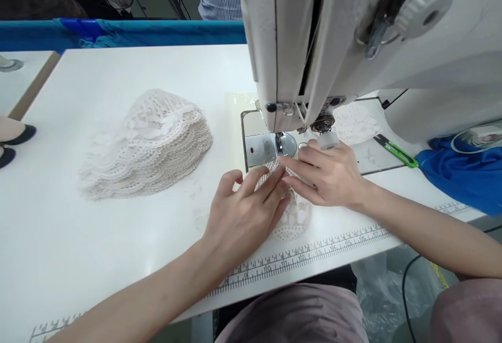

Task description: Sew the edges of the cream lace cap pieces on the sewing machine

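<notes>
A small white lace piece [292, 223] lies at the front of the sewing machine's needle plate [261, 147], its far edge close to the presser foot [279, 144]. My left hand [249, 209] reaches over its left side, fingertips gripping the lace; the thumb is mostly hidden. From the right, my right hand [331, 173] holds the same piece between thumb and forefinger, beside the left fingertips. The hands partly cover the lace under them.
A stack of white lace pieces [157, 144] sits left of the machine. More lace [355, 123] lies behind my right hand, near a green thread snipper [396, 149] and blue cloth [463, 175]. A printed ruler [301, 256] runs along the table's front edge. The machine head [290, 45] overhangs.
</notes>
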Action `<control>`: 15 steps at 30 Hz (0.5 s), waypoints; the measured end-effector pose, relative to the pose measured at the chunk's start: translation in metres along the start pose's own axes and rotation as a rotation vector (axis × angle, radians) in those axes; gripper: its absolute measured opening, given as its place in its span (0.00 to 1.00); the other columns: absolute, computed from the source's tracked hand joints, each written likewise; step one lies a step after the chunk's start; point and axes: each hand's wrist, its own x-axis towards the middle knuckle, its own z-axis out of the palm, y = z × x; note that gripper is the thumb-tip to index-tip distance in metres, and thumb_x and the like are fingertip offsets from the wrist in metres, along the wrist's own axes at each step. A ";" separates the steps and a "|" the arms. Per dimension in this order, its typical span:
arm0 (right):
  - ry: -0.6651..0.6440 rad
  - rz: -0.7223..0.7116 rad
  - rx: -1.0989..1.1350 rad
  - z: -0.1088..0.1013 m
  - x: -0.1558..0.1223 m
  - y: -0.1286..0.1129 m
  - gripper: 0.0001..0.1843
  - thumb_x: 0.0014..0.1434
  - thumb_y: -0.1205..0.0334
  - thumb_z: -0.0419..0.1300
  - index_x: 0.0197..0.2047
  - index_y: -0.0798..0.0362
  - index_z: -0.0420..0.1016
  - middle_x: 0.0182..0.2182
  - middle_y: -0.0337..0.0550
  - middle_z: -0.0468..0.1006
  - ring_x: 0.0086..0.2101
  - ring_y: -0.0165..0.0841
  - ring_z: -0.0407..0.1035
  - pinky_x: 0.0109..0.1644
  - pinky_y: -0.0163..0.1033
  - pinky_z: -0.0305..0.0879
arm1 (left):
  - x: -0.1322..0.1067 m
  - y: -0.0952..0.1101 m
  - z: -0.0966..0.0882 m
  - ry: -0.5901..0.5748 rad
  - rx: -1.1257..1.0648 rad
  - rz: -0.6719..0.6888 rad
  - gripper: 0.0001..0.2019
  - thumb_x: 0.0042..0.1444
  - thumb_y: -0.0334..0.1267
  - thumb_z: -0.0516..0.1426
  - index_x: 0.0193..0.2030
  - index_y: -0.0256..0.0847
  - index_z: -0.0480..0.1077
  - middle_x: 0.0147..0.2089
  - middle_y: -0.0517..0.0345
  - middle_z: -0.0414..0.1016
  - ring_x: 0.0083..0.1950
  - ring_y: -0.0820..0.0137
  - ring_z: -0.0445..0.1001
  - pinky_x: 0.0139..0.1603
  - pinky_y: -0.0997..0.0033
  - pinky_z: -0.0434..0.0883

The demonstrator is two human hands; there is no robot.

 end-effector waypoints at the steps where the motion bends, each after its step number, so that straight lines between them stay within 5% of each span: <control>1: 0.004 0.002 -0.004 -0.001 -0.002 0.001 0.20 0.68 0.54 0.49 0.46 0.57 0.78 0.30 0.42 0.77 0.34 0.33 0.65 0.36 0.40 0.51 | 0.001 -0.001 0.001 0.007 -0.002 -0.005 0.07 0.63 0.35 0.55 0.44 0.39 0.74 0.52 0.57 0.79 0.51 0.62 0.75 0.43 0.58 0.61; 7: -0.098 0.018 -0.079 0.000 -0.006 -0.001 0.18 0.68 0.56 0.51 0.44 0.58 0.78 0.31 0.41 0.79 0.36 0.34 0.67 0.35 0.41 0.50 | 0.002 -0.004 0.004 0.002 0.018 -0.024 0.10 0.64 0.36 0.54 0.49 0.41 0.73 0.56 0.58 0.75 0.52 0.63 0.74 0.44 0.58 0.62; 15: -0.029 0.010 -0.117 -0.006 -0.005 -0.003 0.14 0.66 0.58 0.54 0.41 0.56 0.78 0.29 0.39 0.78 0.34 0.33 0.67 0.34 0.41 0.50 | 0.000 0.001 0.001 -0.031 0.082 -0.026 0.12 0.65 0.36 0.53 0.51 0.39 0.73 0.56 0.53 0.76 0.53 0.62 0.74 0.44 0.58 0.61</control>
